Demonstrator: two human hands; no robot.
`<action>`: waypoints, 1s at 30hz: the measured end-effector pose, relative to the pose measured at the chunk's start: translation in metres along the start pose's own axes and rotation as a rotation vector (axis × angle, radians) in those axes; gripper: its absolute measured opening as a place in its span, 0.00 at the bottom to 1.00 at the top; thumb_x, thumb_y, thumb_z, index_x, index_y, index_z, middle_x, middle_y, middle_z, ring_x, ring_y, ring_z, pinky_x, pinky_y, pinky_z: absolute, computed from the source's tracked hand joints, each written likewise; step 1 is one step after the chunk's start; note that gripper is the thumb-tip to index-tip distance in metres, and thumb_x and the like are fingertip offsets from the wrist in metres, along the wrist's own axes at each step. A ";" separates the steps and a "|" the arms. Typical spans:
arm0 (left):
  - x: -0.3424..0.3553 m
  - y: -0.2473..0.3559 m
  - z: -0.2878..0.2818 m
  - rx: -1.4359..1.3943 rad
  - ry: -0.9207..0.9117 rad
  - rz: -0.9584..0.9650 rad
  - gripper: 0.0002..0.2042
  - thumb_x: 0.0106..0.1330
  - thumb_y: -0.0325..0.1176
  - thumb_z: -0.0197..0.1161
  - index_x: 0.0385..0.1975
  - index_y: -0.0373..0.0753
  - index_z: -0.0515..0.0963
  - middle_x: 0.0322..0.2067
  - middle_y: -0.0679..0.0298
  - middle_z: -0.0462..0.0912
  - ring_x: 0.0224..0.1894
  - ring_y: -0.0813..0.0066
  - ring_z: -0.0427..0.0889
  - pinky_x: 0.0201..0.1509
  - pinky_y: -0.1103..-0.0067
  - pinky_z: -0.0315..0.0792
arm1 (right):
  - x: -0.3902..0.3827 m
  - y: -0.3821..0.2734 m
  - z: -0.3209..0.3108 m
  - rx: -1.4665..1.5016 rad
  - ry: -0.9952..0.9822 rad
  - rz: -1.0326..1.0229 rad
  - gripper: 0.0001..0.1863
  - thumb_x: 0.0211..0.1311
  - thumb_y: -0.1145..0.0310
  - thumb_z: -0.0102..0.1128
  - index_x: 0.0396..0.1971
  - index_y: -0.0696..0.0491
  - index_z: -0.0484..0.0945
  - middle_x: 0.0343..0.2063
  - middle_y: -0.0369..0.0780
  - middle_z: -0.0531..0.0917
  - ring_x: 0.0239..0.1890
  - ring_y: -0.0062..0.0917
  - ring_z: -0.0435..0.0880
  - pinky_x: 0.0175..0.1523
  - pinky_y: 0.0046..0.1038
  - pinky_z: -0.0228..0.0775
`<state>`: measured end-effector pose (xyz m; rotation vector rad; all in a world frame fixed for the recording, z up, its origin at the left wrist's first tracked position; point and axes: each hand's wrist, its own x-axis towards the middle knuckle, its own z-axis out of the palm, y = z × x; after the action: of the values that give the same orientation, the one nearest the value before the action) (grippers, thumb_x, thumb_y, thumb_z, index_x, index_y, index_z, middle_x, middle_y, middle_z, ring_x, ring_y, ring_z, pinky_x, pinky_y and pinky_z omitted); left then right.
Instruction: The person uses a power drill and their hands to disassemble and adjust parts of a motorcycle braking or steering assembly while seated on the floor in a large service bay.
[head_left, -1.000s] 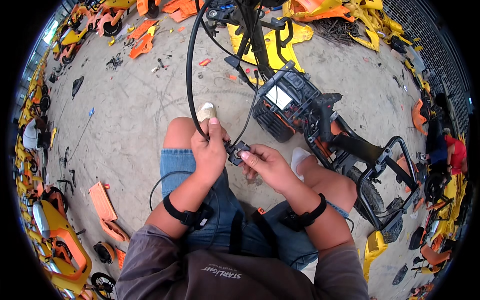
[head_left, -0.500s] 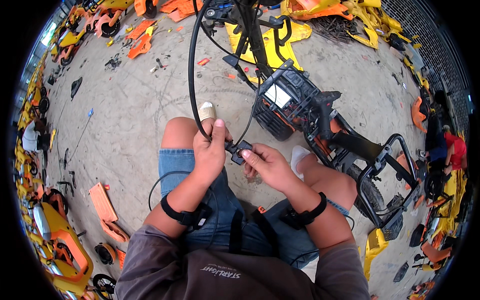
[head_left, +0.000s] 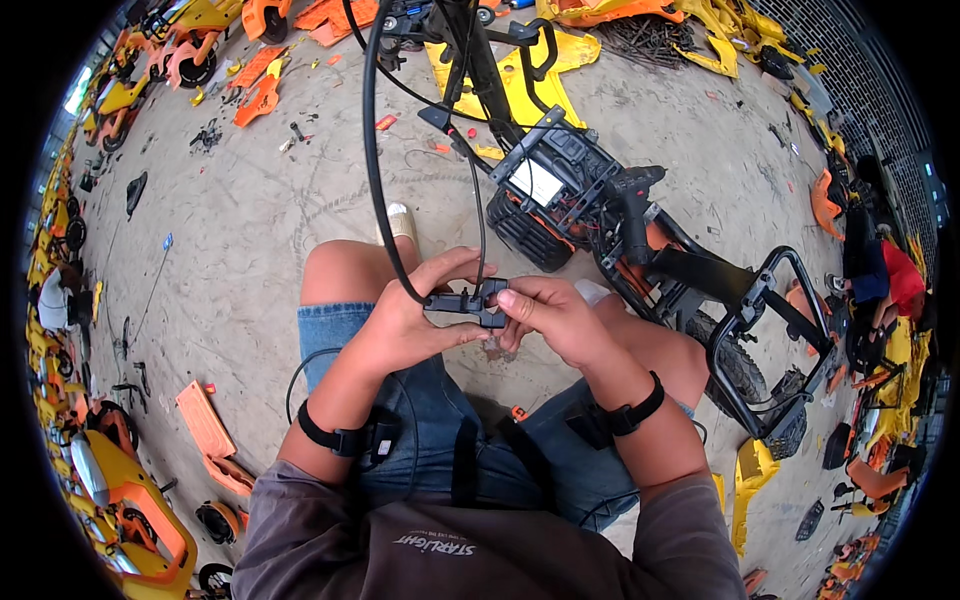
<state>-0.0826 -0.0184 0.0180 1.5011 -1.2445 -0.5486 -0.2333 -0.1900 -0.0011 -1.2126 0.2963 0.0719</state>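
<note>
Above my lap, a small black clamp-like part [head_left: 490, 316] with a squared end is joined to a thick black cable [head_left: 372, 170] and a thinner cable [head_left: 480, 225]. Pinched by thumb and fingers, its right end sits in my right hand [head_left: 560, 318]. My left hand [head_left: 395, 325] is spread around the part's left side, thumb below and fingers above. The thick cable's end passes by that palm; whether it touches cannot be made out. Both cables lead up to a stripped scooter frame [head_left: 490, 90] in front of me.
A black power drill [head_left: 632, 200] lies on the scooter's frame, near a black tubular rack [head_left: 715, 365]. A yellow panel [head_left: 555, 85] lies behind the frame. Orange panels [head_left: 205, 420] and yellow scooter bodies [head_left: 140, 510] are at the left. Another person in red [head_left: 903, 285] is at the far right.
My left hand has loosened from a grip into spread fingers around the part. The part has turned more level, still pinched by my right hand. The whole view has shifted slightly.
</note>
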 end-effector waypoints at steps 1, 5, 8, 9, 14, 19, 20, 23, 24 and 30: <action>-0.002 -0.002 0.000 -0.007 0.015 0.018 0.41 0.46 0.24 0.79 0.64 0.39 0.65 0.52 0.56 0.82 0.52 0.68 0.82 0.49 0.75 0.76 | -0.001 -0.004 0.003 0.014 -0.007 0.004 0.18 0.72 0.57 0.54 0.37 0.60 0.79 0.25 0.38 0.83 0.25 0.19 0.82 0.32 0.22 0.76; -0.007 -0.008 0.004 -0.097 0.061 0.021 0.38 0.47 0.23 0.78 0.61 0.38 0.65 0.52 0.55 0.82 0.49 0.69 0.84 0.46 0.77 0.78 | -0.002 -0.005 0.003 0.035 -0.037 -0.005 0.21 0.71 0.55 0.56 0.42 0.62 0.79 0.27 0.41 0.83 0.25 0.22 0.83 0.33 0.24 0.77; -0.008 -0.009 0.003 -0.245 0.112 -0.042 0.30 0.46 0.20 0.78 0.50 0.36 0.71 0.52 0.51 0.81 0.51 0.67 0.83 0.52 0.74 0.77 | 0.000 -0.008 0.004 0.069 -0.038 0.010 0.21 0.71 0.55 0.56 0.42 0.62 0.79 0.27 0.42 0.83 0.25 0.23 0.83 0.33 0.25 0.77; -0.007 -0.012 0.004 -0.253 0.106 0.007 0.28 0.46 0.19 0.78 0.48 0.35 0.72 0.51 0.50 0.81 0.51 0.66 0.83 0.53 0.73 0.77 | 0.000 -0.008 0.006 0.098 -0.026 0.009 0.20 0.71 0.55 0.56 0.40 0.61 0.79 0.26 0.40 0.83 0.24 0.22 0.82 0.32 0.24 0.77; -0.005 -0.015 0.013 -0.369 0.147 0.028 0.23 0.45 0.17 0.77 0.42 0.33 0.75 0.53 0.47 0.79 0.55 0.61 0.80 0.58 0.70 0.76 | 0.001 -0.008 0.009 0.173 0.013 -0.012 0.20 0.71 0.55 0.57 0.40 0.61 0.80 0.24 0.38 0.82 0.24 0.20 0.82 0.31 0.23 0.76; -0.004 -0.002 0.021 -0.377 0.151 -0.023 0.37 0.46 0.20 0.78 0.57 0.37 0.66 0.55 0.50 0.78 0.56 0.64 0.79 0.57 0.70 0.76 | 0.000 -0.005 0.005 0.151 0.010 0.011 0.21 0.71 0.56 0.56 0.42 0.62 0.78 0.27 0.42 0.82 0.24 0.26 0.83 0.32 0.27 0.78; -0.005 -0.007 0.020 -0.332 0.136 -0.011 0.39 0.47 0.20 0.78 0.60 0.37 0.63 0.55 0.51 0.78 0.56 0.65 0.79 0.57 0.70 0.76 | -0.001 -0.004 0.004 0.136 0.009 0.018 0.21 0.71 0.55 0.56 0.42 0.62 0.78 0.27 0.42 0.83 0.24 0.26 0.83 0.32 0.27 0.78; -0.006 -0.008 0.021 -0.292 0.121 -0.010 0.44 0.46 0.22 0.79 0.63 0.38 0.60 0.56 0.50 0.77 0.55 0.65 0.80 0.56 0.71 0.76 | -0.004 -0.005 0.008 0.177 0.024 0.020 0.22 0.70 0.54 0.57 0.42 0.62 0.80 0.25 0.40 0.83 0.25 0.21 0.83 0.33 0.23 0.78; -0.007 -0.007 0.022 -0.296 0.119 -0.017 0.44 0.45 0.22 0.80 0.64 0.38 0.59 0.56 0.49 0.77 0.54 0.65 0.80 0.56 0.71 0.76 | -0.005 -0.005 0.008 0.170 0.025 0.026 0.22 0.70 0.53 0.57 0.42 0.62 0.80 0.26 0.40 0.83 0.25 0.21 0.83 0.33 0.23 0.78; -0.009 -0.004 0.023 -0.304 0.159 -0.010 0.44 0.45 0.19 0.79 0.63 0.39 0.59 0.55 0.49 0.77 0.54 0.62 0.81 0.57 0.70 0.77 | -0.006 -0.008 0.013 0.109 0.054 0.030 0.24 0.70 0.51 0.57 0.43 0.62 0.81 0.27 0.39 0.83 0.26 0.20 0.82 0.34 0.21 0.77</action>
<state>-0.1029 -0.0205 0.0042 1.2690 -0.9832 -0.5849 -0.2347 -0.1803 0.0120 -1.1030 0.3610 0.0481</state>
